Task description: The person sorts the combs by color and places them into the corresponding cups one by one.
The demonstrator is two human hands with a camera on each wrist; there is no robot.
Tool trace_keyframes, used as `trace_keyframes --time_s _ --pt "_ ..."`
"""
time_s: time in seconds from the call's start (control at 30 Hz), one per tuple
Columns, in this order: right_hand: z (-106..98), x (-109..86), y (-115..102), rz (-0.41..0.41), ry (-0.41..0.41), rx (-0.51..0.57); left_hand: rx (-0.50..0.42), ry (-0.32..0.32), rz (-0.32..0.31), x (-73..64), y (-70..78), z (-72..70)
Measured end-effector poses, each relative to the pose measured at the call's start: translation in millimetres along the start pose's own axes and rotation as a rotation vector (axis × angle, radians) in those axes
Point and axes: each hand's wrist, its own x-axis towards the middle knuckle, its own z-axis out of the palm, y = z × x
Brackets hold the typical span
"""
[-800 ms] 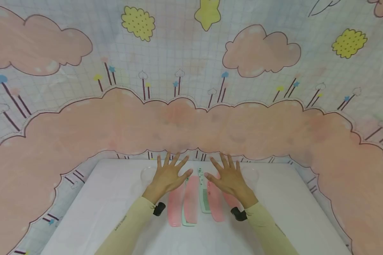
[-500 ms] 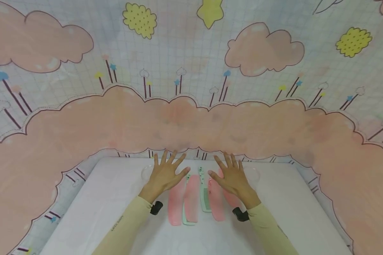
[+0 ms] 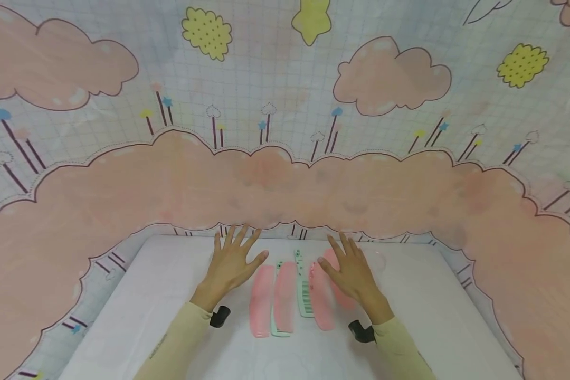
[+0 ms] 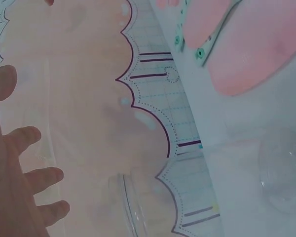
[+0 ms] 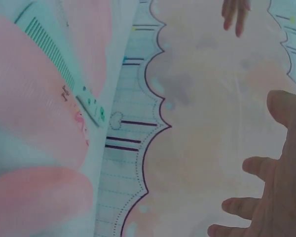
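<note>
My left hand (image 3: 230, 266) hovers palm down with its fingers spread, just left of a row of combs. The right hand (image 3: 353, 274) is also spread, over the top of the rightmost pink comb (image 3: 340, 290) and partly hiding it. Another pink comb (image 3: 262, 301) lies nearest the left hand. Between them are a pink comb (image 3: 284, 295) partly over a green comb (image 3: 279, 334), a second green comb (image 3: 305, 295) with its teeth showing, and a pink comb (image 3: 321, 303) overlapping that one's edge. Neither hand holds anything.
A clear round dish (image 3: 375, 261) stands right of the right hand. In the left wrist view, a clear round dish (image 4: 283, 170) and a clear curved rim (image 4: 130, 205) appear. The white table (image 3: 432, 316) ends against a cloud-printed cloth (image 3: 285, 190).
Both hands have moved apart: the left hand to the left, off the combs, and the right hand slightly to the right. The combs have stayed in place.
</note>
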Motion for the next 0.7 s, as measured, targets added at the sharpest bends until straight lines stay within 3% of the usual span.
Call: trace_keyframes --time_s 0.47,0.7 --pt "13.1 -17.0 5.8 0.064 0.107 0.165 -0.074 0.070 -0.022 -15.4 -17.2 -2.4" --pt "21.3 -21.8 4.4 0.129 0.097 0.220 -0.125 0.087 -0.063 -22.8 -29.2 -1.0"
